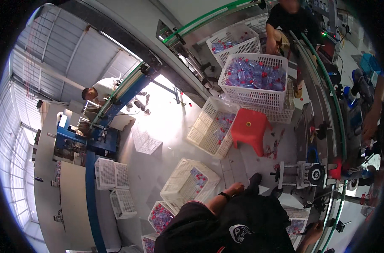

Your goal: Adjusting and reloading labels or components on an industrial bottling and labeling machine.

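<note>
My left hand [236, 188] hangs in front of my black-clothed body, its fingers loosely curled, with nothing visible in it. A dark band circles that wrist. Nearest to it are my dark shoe [254, 182] and a cream plastic crate [171, 179] partly filled with small clear bottles with red caps [199, 179]. At the lower right, my right hand [314, 232] is beside the green-edged conveyor rail [334, 217]. Its fingers are too small and dim to make out. A crate of bottles [296, 227] sits between that arm and my body.
A red stool [247, 126] stands ahead beside a tilted crate [204, 122]. Behind it are stacked white crates [253, 90] full of bottles. Co-workers are at the top right [291, 21], right edge [373, 114] and far left [101, 89]. A machine with a black wheel [315, 173] flanks the conveyor.
</note>
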### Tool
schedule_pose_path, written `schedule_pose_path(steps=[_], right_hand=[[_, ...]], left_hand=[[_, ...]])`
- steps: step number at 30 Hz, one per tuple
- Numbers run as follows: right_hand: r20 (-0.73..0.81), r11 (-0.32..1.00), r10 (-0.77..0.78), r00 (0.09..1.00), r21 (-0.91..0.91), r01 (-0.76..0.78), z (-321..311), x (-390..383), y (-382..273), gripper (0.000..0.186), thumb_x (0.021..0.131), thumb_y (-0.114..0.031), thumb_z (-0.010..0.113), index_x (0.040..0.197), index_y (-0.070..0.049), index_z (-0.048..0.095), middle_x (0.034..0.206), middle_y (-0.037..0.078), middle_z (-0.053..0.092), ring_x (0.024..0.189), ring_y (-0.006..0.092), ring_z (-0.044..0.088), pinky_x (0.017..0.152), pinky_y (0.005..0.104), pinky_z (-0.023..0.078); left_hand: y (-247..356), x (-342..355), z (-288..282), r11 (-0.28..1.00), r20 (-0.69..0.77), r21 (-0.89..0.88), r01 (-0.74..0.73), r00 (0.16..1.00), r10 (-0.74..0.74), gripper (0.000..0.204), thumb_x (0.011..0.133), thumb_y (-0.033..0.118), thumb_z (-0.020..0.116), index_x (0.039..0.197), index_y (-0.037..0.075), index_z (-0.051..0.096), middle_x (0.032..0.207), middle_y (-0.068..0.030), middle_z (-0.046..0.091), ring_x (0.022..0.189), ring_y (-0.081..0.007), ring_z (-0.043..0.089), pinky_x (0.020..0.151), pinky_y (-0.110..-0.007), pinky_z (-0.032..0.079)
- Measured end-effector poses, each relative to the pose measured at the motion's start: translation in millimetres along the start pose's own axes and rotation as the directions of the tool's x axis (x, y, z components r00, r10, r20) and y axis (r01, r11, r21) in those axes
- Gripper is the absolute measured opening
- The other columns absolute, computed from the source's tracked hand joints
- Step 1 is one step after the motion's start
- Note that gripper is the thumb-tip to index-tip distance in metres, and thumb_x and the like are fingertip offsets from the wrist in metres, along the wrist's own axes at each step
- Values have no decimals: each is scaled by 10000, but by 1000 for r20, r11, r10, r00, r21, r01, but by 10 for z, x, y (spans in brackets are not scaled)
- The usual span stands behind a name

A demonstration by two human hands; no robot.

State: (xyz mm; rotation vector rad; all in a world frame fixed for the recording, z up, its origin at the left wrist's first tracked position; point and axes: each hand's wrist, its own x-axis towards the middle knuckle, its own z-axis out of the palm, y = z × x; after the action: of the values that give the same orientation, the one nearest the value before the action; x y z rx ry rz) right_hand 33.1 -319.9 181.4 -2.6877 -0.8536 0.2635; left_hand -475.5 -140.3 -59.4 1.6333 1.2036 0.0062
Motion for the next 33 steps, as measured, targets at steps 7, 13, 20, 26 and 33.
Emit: schedule_pose_path(steps=[7,13,20,26,33], right_hand=[[71,996,44,997,76,-49,-146,-40,-211,290,920,-305,510,1066,-98,652,986,115,670,874,278,648,707,391,498],[21,999,37,999,31,-37,23,-27,126,270,909,-245,531,1096,-81,637,1012,127,663,907,288,644,740,402,498],[-72,973,-27,997,225,43,281,96,248,288,879,-213,539,1114,-68,621,1020,143,658,930,307,638,784,395,492],[-131,972,84,988,229,-53,-3,-124,-95,221,798,-233,649,974,-100,639,890,117,662,809,309,637,686,409,492],[-57,942,182,982,298,-157,-308,-184,-475,154,763,-190,653,896,-118,624,838,105,636,805,309,616,683,413,479]], left_hand=[[-37,-54,71,982,-133,-189,7,991,-33,221,728,203,658,638,54,522,609,-66,518,560,-209,480,518,-403,359],[210,78,-51,985,30,172,29,999,-35,201,722,208,647,673,34,560,646,-94,503,616,-229,510,545,-410,364],[-105,144,67,987,-132,65,-149,979,156,303,782,286,484,706,4,566,737,-232,559,721,-406,541,622,-478,409],[204,-101,-243,650,-175,385,-655,640,748,182,785,228,550,732,67,616,733,-139,601,762,-315,595,694,-388,468],[127,25,-337,999,63,49,-3,998,0,240,823,260,529,821,38,623,720,-152,587,710,-191,592,666,-345,463]])
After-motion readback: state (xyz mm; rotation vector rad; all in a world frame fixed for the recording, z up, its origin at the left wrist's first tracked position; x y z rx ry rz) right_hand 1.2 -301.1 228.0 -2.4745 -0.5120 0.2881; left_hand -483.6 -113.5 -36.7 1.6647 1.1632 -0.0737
